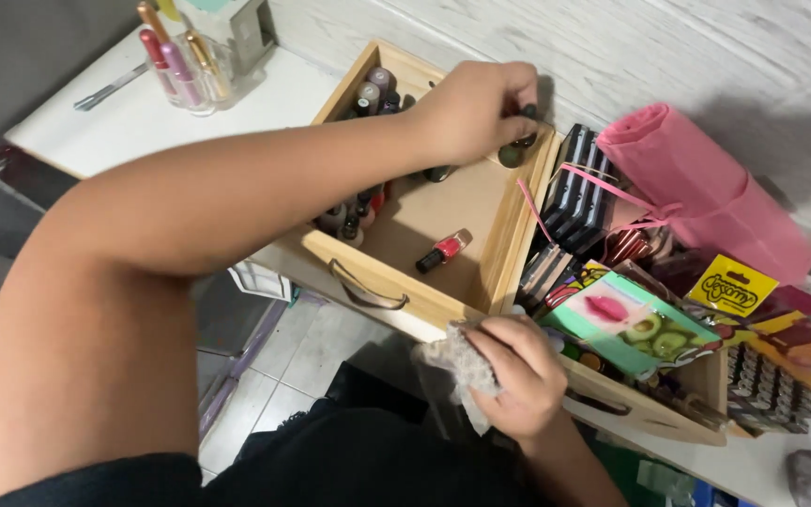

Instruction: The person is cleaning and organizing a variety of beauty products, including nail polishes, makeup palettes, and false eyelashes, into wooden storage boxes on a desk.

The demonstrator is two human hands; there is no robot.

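From the head camera, the left hand point(474, 108) reached into the far corner of a smooth wooden drawer point(396, 305), fingers pinched around a small dark round-capped bottle point(518, 145). The right hand point(518, 376) clutched a crumpled grey cloth point(457, 361) by the drawer's front edge. A red bottle point(444, 250) lay flat inside.

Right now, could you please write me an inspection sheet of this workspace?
Surface: white table with two wooden drawers on it.
Job's things: open wooden drawer with small bottles along its left side; a red bottle lies loose on its floor.
Clutter: second drawer crammed with packets; pink roll; clear holder of lip glosses.
Grips: left hand pinches a dark bottle at the drawer's far corner; right hand clutches a grey cloth.
Cables: nothing seen.
Surroundings: tiled floor, pale wall.
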